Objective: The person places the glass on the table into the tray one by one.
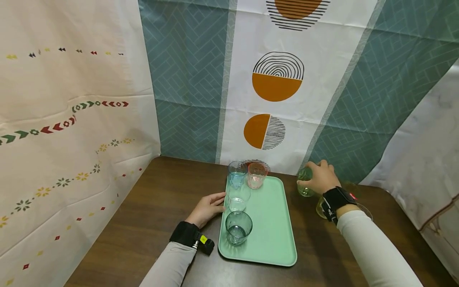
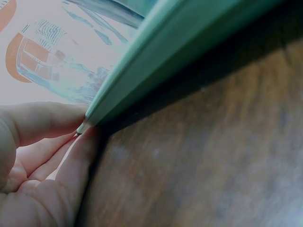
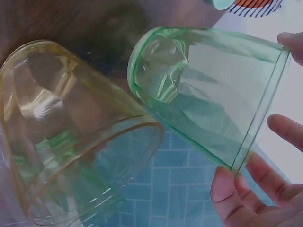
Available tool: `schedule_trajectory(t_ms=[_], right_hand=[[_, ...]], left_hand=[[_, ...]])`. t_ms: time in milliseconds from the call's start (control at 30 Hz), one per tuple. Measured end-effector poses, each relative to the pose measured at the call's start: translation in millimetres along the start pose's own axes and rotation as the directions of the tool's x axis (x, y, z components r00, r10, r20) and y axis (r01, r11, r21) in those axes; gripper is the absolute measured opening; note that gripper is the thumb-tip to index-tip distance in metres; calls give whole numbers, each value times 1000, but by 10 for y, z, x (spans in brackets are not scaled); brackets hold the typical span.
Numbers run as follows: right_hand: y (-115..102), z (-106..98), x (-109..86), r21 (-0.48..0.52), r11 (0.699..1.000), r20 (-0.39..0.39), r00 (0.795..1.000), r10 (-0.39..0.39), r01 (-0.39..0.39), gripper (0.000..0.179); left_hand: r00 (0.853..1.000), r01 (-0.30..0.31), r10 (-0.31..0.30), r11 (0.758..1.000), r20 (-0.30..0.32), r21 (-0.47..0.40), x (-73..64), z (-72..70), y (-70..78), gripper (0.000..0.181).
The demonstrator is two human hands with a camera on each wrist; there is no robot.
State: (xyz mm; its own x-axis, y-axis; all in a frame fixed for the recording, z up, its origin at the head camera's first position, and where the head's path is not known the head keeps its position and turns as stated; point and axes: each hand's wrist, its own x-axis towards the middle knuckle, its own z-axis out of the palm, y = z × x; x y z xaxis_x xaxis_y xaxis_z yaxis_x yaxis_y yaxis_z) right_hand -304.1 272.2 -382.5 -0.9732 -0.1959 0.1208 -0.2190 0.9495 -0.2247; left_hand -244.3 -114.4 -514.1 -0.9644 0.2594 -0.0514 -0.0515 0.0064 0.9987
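My left hand [image 1: 207, 208] pinches the left rim of a light green tray [image 1: 272, 235], thumb and finger meeting at its edge in the left wrist view. On the tray's left side stand a grey glass [image 1: 238, 231], a clear glass [image 1: 237, 202] and a blue glass [image 1: 237, 177], with a pink glass [image 1: 256, 179] beside the blue one. To the right of the tray, my right hand [image 1: 322, 179] grips a green glass [image 3: 203, 90] by its rim, fingers spread around the top. A yellow glass [image 3: 52, 99] stands close by, partly hidden behind my right wrist in the head view.
Everything stands on a dark brown wooden table [image 1: 161, 187]. A patterned curtain [image 1: 190, 79] hangs along the back edge, and a cream cloth [image 1: 79, 159] borders the left side. Another clear rim [image 1: 365, 211] shows near the right wrist.
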Motion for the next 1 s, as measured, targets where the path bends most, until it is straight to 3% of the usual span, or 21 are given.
schedule_trajectory(t_ms=[200,1000], right_hand=[[-185,-45,-32,12,1000,6,1000,-7,7,79],[-802,144,-83,71,990,-48,992,-118,121,68]], left_hand=[[1000,-8,8,1000,-3,-10,2,-21,7,57],[1000,-10,10,1000,9,-20,-12,-3,21,56]])
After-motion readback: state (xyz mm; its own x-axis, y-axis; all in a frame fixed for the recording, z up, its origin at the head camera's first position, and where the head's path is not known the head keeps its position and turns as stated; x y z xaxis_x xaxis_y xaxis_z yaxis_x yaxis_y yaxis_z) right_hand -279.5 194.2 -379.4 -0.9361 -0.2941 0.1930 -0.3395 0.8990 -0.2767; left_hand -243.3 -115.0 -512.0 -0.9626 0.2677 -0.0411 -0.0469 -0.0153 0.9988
